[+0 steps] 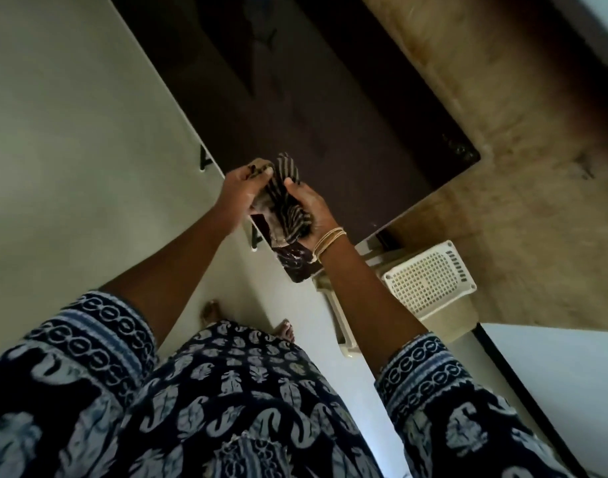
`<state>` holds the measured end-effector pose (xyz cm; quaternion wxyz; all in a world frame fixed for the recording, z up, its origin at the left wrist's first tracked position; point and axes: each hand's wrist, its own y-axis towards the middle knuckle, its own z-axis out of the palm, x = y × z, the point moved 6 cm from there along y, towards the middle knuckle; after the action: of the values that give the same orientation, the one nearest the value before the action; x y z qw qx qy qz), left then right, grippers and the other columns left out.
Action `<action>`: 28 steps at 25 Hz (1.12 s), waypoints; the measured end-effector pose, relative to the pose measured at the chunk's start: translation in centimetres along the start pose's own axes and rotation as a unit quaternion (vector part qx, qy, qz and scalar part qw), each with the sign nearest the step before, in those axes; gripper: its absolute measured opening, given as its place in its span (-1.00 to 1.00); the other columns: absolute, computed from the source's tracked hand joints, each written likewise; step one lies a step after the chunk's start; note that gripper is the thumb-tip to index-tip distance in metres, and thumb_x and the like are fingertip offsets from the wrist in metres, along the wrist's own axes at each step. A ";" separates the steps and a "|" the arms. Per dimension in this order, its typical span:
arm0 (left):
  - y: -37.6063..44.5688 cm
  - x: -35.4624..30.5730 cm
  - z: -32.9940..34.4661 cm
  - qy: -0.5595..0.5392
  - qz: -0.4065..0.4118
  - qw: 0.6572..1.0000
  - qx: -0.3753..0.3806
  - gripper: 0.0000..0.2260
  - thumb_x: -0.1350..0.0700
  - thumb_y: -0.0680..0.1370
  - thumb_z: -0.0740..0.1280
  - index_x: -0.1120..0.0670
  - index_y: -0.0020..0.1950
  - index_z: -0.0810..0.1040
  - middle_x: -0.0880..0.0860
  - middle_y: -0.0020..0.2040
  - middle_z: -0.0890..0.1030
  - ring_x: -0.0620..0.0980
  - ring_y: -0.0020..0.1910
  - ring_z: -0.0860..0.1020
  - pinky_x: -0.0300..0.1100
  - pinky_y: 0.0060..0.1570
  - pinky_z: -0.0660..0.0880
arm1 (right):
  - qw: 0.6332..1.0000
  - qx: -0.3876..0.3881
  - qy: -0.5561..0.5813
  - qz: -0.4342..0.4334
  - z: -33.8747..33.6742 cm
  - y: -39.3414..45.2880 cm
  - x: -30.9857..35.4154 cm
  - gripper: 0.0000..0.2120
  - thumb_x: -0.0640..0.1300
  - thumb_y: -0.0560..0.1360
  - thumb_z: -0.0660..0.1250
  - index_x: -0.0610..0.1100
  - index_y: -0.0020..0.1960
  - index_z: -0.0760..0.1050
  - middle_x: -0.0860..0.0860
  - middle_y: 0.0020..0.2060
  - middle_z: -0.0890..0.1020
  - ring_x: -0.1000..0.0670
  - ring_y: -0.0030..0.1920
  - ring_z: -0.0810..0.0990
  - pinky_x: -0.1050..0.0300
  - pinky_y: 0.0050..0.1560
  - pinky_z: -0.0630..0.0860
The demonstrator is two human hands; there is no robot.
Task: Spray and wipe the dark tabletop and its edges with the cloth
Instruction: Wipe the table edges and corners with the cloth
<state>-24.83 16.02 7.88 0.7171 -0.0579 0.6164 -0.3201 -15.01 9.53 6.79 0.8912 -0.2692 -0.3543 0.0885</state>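
Both the left hand (239, 191) and the right hand (309, 215) are gripping the striped cloth (282, 201), probably bunching it into a wiping pad. They are holding it just above the tabletop's (330, 115) near corner, likely the next part to be wiped.

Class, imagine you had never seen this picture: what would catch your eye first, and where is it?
Both hands at centre, the left hand and right hand, grip a striped cloth over the near corner of the dark tabletop. To the right, a white perforated plastic stool stands on the floor.
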 end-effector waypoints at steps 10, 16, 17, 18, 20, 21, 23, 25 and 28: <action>5.6 -9.1 -19.0 0.145 0.043 0.987 0.044 -0.79 0.22 0.54 0.38 0.22 0.16 0.60 -0.09 -0.28 0.69 -0.19 -0.27 0.64 -0.32 -0.19 0.58 | 0.971 -0.088 -0.218 0.043 16.4 10.9 -4.1 -0.64 -0.11 0.43 0.50 -0.26 0.15 0.58 -0.18 0.01 0.68 -0.11 -0.04 0.69 -0.01 -0.10 0.64; 9.2 -12.3 -27.3 0.268 0.089 0.959 0.021 -0.69 0.14 0.50 0.46 0.41 -0.01 0.58 0.12 -0.26 0.56 -0.08 -0.30 0.51 -0.12 -0.18 0.43 | 0.846 -0.196 -0.496 -0.016 20.8 18.0 -4.7 -0.67 -0.15 0.44 0.30 -0.26 0.16 0.54 -0.22 0.08 0.61 -0.24 0.09 0.61 -0.20 0.02 0.61; 9.8 -12.6 -28.6 0.280 0.095 0.955 0.010 -0.69 0.12 0.48 0.48 0.39 -0.06 0.59 0.10 -0.31 0.54 -0.11 -0.34 0.50 -0.12 -0.21 0.41 | 0.817 -0.193 -0.542 -0.029 21.9 18.8 -5.2 -0.63 -0.12 0.43 0.26 -0.26 0.16 0.54 -0.23 0.09 0.62 -0.24 0.10 0.60 -0.17 0.06 0.59; 10.3 -12.8 -29.9 0.302 0.104 0.947 -0.012 -0.70 0.07 0.44 0.50 0.32 -0.09 0.61 0.07 -0.32 0.55 -0.10 -0.33 0.53 -0.14 -0.19 0.42 | 0.793 -0.180 -0.580 -0.046 22.8 19.6 -5.7 -0.65 -0.12 0.43 0.24 -0.26 0.14 0.56 -0.24 0.07 0.63 -0.22 0.09 0.60 -0.09 0.08 0.58; 11.2 -13.5 -32.3 0.352 0.124 0.926 -0.054 -0.73 -0.03 0.37 0.51 0.16 -0.19 0.58 0.01 -0.35 0.52 -0.15 -0.30 0.52 -0.25 -0.19 0.42 | 0.752 -0.165 -0.633 -0.077 24.3 21.1 -5.7 -0.79 -0.23 0.48 0.25 -0.27 0.01 0.60 -0.25 -0.03 0.65 -0.17 -0.01 0.61 0.11 -0.04 0.49; 11.7 -13.8 -33.3 0.373 0.127 0.917 -0.062 -0.73 -0.02 0.36 0.52 0.13 -0.24 0.53 -0.03 -0.40 0.47 -0.24 -0.36 0.45 -0.36 -0.26 0.36 | 0.745 -0.153 -0.646 -0.068 24.3 22.1 -5.5 -0.84 -0.26 0.49 0.26 -0.27 -0.04 0.60 -0.25 -0.07 0.66 -0.16 -0.04 0.61 0.13 -0.08 0.47; 12.8 -14.5 -35.9 0.385 0.114 0.913 -0.075 -0.76 0.06 0.40 0.53 0.12 -0.24 0.51 0.00 -0.40 0.45 -0.28 -0.37 0.43 -0.39 -0.28 0.32 | 0.779 -0.095 -0.619 0.023 25.1 24.2 -6.1 -0.89 -0.27 0.51 0.32 -0.27 0.00 0.59 -0.23 -0.10 0.63 -0.16 -0.01 0.62 0.01 0.10 0.54; 14.1 -15.1 -38.2 0.369 0.093 0.921 -0.078 -0.82 0.07 0.41 0.53 0.12 -0.12 0.62 0.05 -0.23 0.55 -0.17 -0.18 0.51 -0.30 -0.15 0.39 | 0.761 -0.087 -0.642 0.032 26.2 26.9 -5.3 -0.83 -0.17 0.52 0.36 -0.27 0.04 0.59 -0.19 -0.12 0.61 -0.13 -0.05 0.59 -0.07 0.15 0.54; 16.2 -16.5 -40.0 0.386 0.084 0.915 -0.076 -0.72 0.05 0.40 0.53 0.26 -0.07 0.67 0.04 -0.27 0.56 -0.26 -0.21 0.48 -0.45 -0.28 0.33 | 0.688 -0.035 -0.721 0.073 28.9 30.1 -4.7 -0.80 -0.12 0.55 0.35 -0.27 -0.10 0.56 -0.20 -0.19 0.60 -0.13 -0.16 0.58 0.08 0.03 0.52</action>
<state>-55.95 49.98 4.83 0.4405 0.0675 0.8707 -0.2082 -37.12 45.24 5.12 0.3414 -0.1782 -0.8701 0.3076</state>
